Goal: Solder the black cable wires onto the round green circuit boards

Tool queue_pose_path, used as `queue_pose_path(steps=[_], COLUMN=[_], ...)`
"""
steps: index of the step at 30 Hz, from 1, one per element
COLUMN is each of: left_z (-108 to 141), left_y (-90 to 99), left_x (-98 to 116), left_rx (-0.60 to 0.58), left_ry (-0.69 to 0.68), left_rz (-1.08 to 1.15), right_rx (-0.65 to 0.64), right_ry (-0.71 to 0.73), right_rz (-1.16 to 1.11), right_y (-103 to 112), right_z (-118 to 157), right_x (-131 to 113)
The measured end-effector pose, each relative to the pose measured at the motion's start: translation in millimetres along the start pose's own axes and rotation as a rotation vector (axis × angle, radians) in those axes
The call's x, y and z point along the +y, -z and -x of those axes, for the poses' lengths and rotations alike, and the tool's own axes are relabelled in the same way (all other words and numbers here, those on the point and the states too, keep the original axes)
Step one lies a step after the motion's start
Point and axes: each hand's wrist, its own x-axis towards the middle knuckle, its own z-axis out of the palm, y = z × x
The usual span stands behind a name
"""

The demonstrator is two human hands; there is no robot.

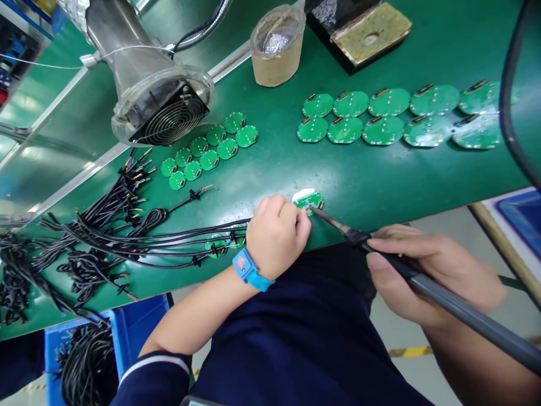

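Observation:
My left hand, with a blue wrist strap, is closed in a pinch at the edge of a round green circuit board. Black cables run from the left up to this hand. Fine wire shows at its fingertips, though the fingers hide most of it. My right hand grips a soldering iron like a pen. The iron's tip meets the board's near edge, right beside my left fingertips. Partly under the cables lie more green boards.
Two rows of larger-looking boards lie at the right, and smaller-looking ones left of centre. A fume extractor overhangs the bench. Behind stand a cardboard tub and a sponge tray. A blue bin holds cables below the bench edge.

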Motion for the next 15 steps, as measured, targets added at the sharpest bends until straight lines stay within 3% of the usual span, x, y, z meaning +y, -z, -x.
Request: queue_pose_path(steps=[3, 9, 15], left_z=[0.7, 1.1, 1.0], left_y=[-2.1, -3.4, -0.4], left_x=[0.3, 0.8, 0.5], left_rx=[0.016, 0.037, 0.012], left_ry=[-0.002, -0.015, -0.014], left_rz=[-0.023, -0.065, -0.064], right_rx=[-0.004, 0.063, 0.048], right_ry=[0.013, -0.160, -0.151], right_rz=[0.024, -0.139, -0.114], right_y=[0.6, 4.4, 1.7], right_z=[0.5, 5.9, 3.0], right_x=[-0.4, 3.3, 5.7])
